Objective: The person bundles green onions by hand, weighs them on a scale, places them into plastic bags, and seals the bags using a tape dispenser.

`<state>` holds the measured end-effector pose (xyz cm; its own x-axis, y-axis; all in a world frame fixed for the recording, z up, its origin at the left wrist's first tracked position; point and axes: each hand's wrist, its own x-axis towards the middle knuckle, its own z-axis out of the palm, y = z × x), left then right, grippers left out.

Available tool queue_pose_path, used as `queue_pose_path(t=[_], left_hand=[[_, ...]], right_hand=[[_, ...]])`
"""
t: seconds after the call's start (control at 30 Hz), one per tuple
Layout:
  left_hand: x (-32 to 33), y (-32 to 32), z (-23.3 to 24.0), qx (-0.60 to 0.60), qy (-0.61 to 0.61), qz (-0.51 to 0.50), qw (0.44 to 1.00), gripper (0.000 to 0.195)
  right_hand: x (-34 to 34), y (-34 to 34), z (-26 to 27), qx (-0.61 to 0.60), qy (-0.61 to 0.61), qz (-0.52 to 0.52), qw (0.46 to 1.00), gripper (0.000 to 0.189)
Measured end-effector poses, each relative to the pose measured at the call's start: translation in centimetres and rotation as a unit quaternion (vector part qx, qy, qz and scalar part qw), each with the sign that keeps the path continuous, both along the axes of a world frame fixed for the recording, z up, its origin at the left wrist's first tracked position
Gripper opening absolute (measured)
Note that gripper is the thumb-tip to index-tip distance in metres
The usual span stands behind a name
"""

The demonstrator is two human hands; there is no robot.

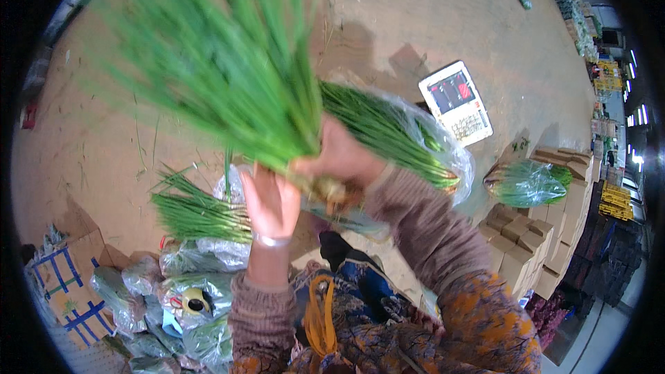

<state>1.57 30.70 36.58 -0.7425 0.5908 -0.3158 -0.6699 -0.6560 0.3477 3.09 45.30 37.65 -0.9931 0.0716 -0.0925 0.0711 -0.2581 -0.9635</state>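
Note:
My right hand (345, 158) grips a large bunch of leafy green onions (234, 83) near its root end. The leaves fan out to the upper left and are blurred. Just below the bunch, my left hand (275, 200) shows a bare palm, with its thumb apart; its fingertips are hidden by the stems. A smaller pile of green onions (202, 210) lies left of my left wrist. Beyond my right forearm, more long green onions (384, 130) lie on a clear plastic bag (460, 166).
A digital scale (457, 104) stands beyond the plastic bag. Cardboard boxes (519, 249) are stacked at right, with a bagged green bundle (527, 184) beside them. At lower left are bagged vegetables (122, 296), a tape roll (195, 304) and a cardboard box with blue tape (78, 270).

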Motion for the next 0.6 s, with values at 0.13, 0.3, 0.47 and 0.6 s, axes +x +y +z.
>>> queue_pose_path(t=[0.13, 0.3, 0.47, 0.6], left_hand=[[2.0, 3.9, -3.9, -0.049, -0.088, -0.061, 0.993, 0.062], [12.5, 4.8, -7.0, -0.395, 0.654, -0.523, 0.378, 0.056], [20.2, 2.0, -8.9, -0.266, 0.666, -0.583, 0.382, 0.017], [17.3, 3.6, -4.3, -0.277, 0.666, -0.433, 0.54, 0.015]], right_hand=[[0.3, 5.9, 1.0, 0.087, -0.037, -0.024, 0.995, 0.068], [5.7, 9.3, -5.3, 0.205, -0.064, -0.046, 0.976, 0.075], [12.1, 6.5, -8.4, 0.225, -0.189, 0.049, 0.955, 0.071], [19.1, 5.2, -11.7, 0.26, -0.273, 0.128, 0.917, 0.068]])
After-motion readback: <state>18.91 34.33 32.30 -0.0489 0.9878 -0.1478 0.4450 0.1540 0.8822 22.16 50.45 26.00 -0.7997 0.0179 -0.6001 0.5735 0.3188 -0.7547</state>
